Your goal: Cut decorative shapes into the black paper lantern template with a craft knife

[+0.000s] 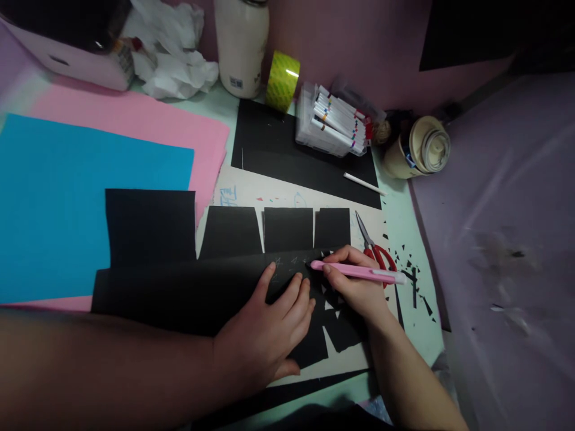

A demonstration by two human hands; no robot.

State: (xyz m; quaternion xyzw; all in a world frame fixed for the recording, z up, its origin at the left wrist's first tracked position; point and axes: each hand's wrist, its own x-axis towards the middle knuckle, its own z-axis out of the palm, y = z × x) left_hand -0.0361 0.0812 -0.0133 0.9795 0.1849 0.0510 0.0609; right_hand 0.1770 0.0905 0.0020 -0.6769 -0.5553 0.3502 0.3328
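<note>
Black paper [179, 281] with flaps cut along its far edge lies across the work area. My left hand [274, 323] rests flat on it, fingers spread, beside faint pale triangle outlines. In my right hand [354, 281] is a slim pink pen [350, 270] with a pale end, gripped like a writing tool. Its dark tip meets the black paper just right of the outlines; I cannot tell whether it is a nib or a blade. Small triangular holes show near and below my right hand. Red-handled scissors [375, 245] lie just beyond that hand, partly hidden by it.
Blue paper [90, 209] and pink paper [171, 120] lie left. At the back stand crumpled tissue [175, 66], a white bottle [242, 48], yellow tape [283, 81], a marker box [309, 129] and a cup [404, 158]. Black scraps [414, 287] lie right, near the wall.
</note>
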